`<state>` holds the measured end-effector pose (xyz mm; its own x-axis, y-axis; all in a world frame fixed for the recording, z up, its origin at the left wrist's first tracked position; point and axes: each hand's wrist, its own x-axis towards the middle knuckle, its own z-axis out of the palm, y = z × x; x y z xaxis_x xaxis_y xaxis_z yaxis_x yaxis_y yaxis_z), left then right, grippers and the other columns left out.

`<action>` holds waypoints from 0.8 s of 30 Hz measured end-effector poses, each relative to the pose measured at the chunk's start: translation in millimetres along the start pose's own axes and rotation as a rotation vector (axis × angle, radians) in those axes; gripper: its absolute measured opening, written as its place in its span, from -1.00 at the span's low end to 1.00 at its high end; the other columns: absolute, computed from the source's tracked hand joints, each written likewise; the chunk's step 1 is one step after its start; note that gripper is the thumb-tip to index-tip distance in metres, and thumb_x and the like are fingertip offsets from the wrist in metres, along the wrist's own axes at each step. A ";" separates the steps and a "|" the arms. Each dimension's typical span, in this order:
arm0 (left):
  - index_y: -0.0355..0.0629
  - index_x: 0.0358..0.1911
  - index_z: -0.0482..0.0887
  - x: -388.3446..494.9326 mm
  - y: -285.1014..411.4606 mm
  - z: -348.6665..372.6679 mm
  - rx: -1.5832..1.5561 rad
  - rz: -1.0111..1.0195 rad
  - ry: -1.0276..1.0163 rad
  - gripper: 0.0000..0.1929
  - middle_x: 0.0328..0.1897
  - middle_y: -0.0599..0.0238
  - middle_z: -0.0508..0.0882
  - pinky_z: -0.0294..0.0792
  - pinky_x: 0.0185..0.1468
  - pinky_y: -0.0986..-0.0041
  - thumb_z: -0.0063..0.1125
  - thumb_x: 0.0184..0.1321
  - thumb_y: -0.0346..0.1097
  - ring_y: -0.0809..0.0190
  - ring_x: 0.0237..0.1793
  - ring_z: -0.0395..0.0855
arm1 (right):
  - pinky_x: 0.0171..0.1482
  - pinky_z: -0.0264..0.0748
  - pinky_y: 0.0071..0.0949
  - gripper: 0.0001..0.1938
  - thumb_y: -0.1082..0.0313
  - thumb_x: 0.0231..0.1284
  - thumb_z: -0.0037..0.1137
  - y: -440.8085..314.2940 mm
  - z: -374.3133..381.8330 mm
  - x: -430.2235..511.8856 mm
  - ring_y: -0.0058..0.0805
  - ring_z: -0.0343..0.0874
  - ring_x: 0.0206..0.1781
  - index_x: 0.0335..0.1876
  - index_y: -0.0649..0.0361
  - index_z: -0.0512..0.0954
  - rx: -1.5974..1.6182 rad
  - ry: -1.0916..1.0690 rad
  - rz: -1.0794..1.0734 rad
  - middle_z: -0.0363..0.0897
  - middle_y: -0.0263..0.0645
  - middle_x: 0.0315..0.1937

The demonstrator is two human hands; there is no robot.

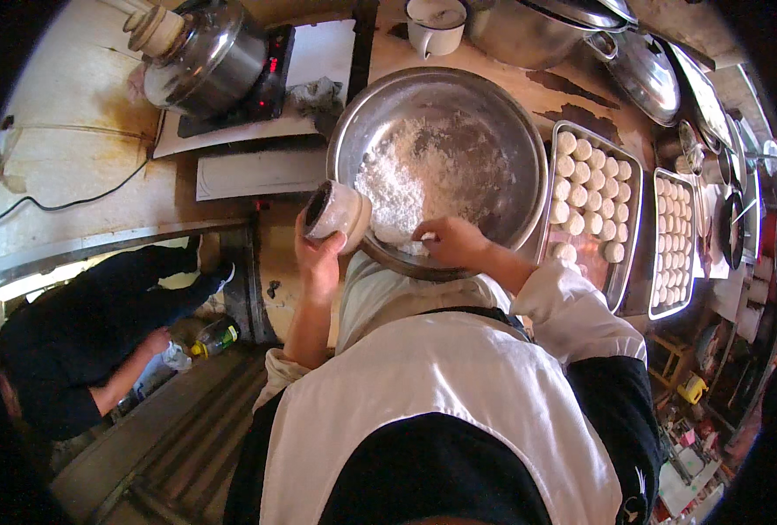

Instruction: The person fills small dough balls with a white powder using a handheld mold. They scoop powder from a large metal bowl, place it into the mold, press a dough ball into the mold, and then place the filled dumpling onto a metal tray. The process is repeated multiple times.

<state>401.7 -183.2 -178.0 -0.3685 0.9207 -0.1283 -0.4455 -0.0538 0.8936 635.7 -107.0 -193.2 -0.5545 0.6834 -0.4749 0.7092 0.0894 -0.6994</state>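
My left hand [319, 259] grips a small round cup-like vessel [344, 213], apparently wooden and dusted white. It is tilted at the left rim of a wide metal basin [533, 144], with a dark opening facing left. Inside the basin, a white powder heap [388, 187] lies on the left, with a coarser beige layer [457, 170] beside it. My right hand [454, 243] reaches over the basin's near rim, fingers curled at the edge of the powder. A bit of white shows at its fingertips; whether they hold a clump is unclear.
Right of the basin are two metal trays [636, 197] [689, 289] of small round pale cakes. A lidded metal pot [211, 59] with a similar cup on top stands on a lit induction cooker [270, 92]. An enamel mug [436, 29] is behind. At left another person [93, 328] bends down.
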 end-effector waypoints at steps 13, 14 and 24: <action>-0.27 0.22 0.33 3.4 9.2 -5.5 0.023 0.022 0.051 -0.26 0.16 0.19 0.49 0.22 0.30 0.34 0.33 -0.16 -0.47 0.18 0.18 0.43 | -0.23 0.51 -0.27 -0.80 0.35 0.16 0.04 -8.5 15.2 28.0 -0.14 0.60 -0.37 -0.14 -0.04 0.63 0.075 0.164 -0.034 0.61 -0.05 -0.44; -0.27 0.22 0.33 4.2 9.9 -7.3 0.026 0.031 0.051 -0.26 0.17 0.19 0.49 0.22 0.30 0.33 0.33 -0.16 -0.47 0.18 0.18 0.43 | -0.23 0.51 -0.27 -0.80 0.34 0.15 0.04 -9.4 18.2 29.3 -0.13 0.59 -0.37 -0.13 0.00 0.63 0.116 0.145 -0.041 0.61 -0.03 -0.43; -0.29 0.22 0.33 9.4 10.7 -7.2 0.020 -0.014 0.042 -0.24 0.17 0.17 0.48 0.20 0.32 0.33 0.35 -0.18 -0.40 0.17 0.18 0.43 | -0.16 0.52 -0.21 -0.78 0.34 0.10 0.04 -24.7 4.0 76.9 -0.08 0.62 -0.30 -0.15 0.07 0.64 0.173 0.347 0.046 0.63 0.01 -0.37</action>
<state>387.6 -177.9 -172.8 -0.3962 0.9044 -0.1583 -0.4345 -0.0328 0.9001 573.9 -59.6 -214.5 -0.3223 0.8912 -0.3193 0.6297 -0.0500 -0.7752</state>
